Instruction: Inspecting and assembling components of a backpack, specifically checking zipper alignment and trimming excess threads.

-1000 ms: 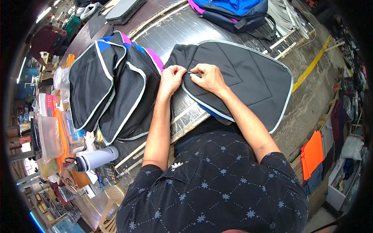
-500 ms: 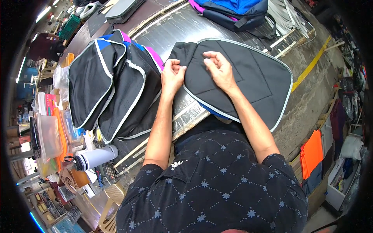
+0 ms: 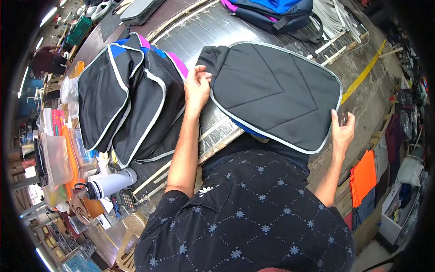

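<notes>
A black fabric bag panel (image 3: 272, 90) with pale grey edge binding and stitched chevron lines lies flat across the metal-topped table, a strip of blue showing beneath its near edge. Beside its left end is my left hand (image 3: 197, 90), fingers loosely curled and slightly apart, with nothing visible in them. My right hand (image 3: 343, 129) is at the panel's right edge, thumb apart from the fingers; the fingers are partly shadowed. Left of my left forearm, several unfinished black bag pieces (image 3: 140, 104) with grey binding and blue and magenta parts lie heaped.
A blue and black backpack (image 3: 272, 16) lies at the far side, near a bundle of pale strips (image 3: 335, 22). To the left are a white bottle (image 3: 113, 183), a calculator (image 3: 126, 198) and plastic bins (image 3: 59, 158). Orange fabric (image 3: 363, 177) hangs at the right.
My right hand has moved from above the panel's middle to its right edge. My left hand has shifted slightly left. The panel's left part now lies flatter.
</notes>
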{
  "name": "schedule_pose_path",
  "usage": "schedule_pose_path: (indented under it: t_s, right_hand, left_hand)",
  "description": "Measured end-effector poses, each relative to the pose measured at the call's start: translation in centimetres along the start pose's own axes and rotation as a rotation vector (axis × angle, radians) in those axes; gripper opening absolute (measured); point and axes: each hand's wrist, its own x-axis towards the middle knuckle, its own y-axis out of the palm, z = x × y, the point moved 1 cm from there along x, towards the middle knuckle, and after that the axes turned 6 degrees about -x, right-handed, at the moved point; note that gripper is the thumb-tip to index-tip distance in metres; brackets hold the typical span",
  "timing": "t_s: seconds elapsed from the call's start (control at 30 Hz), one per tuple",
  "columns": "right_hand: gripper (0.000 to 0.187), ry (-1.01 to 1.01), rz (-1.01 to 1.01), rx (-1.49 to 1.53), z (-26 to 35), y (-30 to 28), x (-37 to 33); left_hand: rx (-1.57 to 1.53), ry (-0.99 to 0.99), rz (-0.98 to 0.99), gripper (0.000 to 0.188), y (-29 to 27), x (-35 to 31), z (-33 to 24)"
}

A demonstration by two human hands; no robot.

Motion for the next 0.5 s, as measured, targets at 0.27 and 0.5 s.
schedule_pose_path:
  t_s: [0.27,0.5]
  right_hand:
    - [0.029,0.363,0.234,0.557,-10.5,4.1,-2.9]
    - [0.015,0.268,0.288,0.834,-6.1,3.7,-1.1]
  left_hand:
    - [0.578,0.094,0.115,0.024,0.3,-8.6,-7.6]
    - [0.059,-0.494,0.350,0.045,2.1,-12.2,-4.7]
